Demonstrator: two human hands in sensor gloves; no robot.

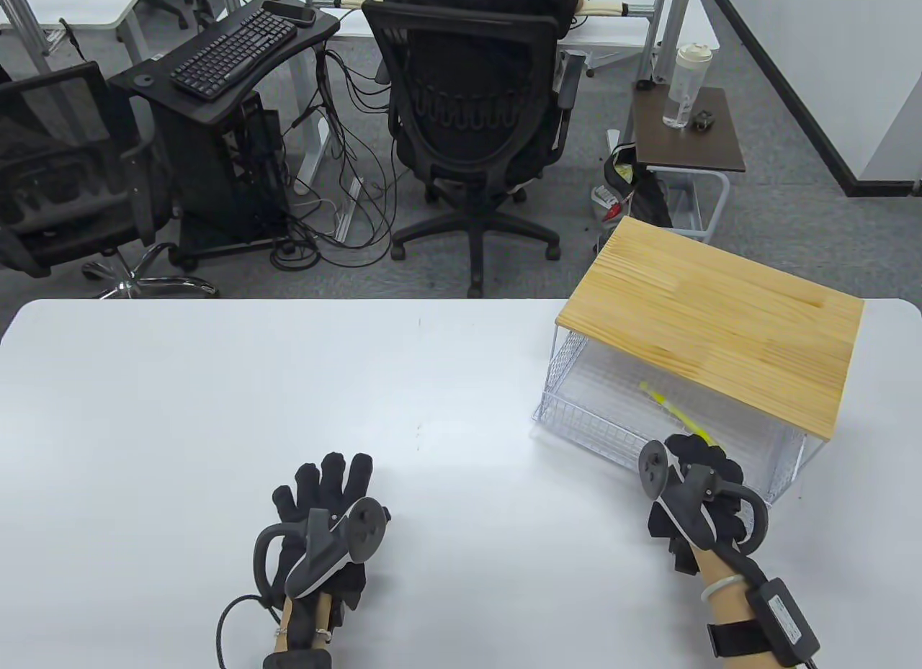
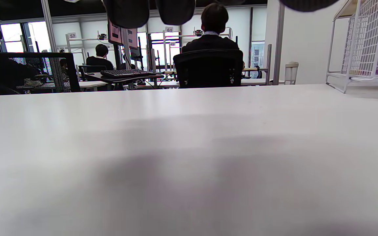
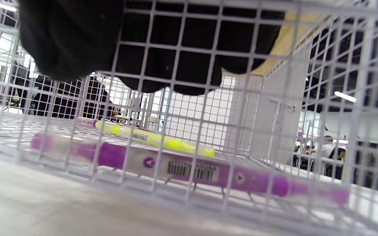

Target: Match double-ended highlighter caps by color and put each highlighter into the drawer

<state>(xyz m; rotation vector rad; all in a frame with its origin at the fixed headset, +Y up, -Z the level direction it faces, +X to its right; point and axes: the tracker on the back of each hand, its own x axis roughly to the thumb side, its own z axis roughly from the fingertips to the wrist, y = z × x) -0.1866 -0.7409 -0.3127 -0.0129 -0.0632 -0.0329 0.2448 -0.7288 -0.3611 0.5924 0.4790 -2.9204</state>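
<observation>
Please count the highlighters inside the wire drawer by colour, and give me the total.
Yellow highlighter: 1
Purple highlighter: 1
Total: 2, both lying in the wire drawer, as the right wrist view shows. A pink tip shows at the far end of the yellow one; I cannot tell whether it belongs to another highlighter.

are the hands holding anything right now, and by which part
The left hand lies flat on the white table, holding nothing. The right hand has its fingers on the front rim of the white wire-mesh drawer.
</observation>
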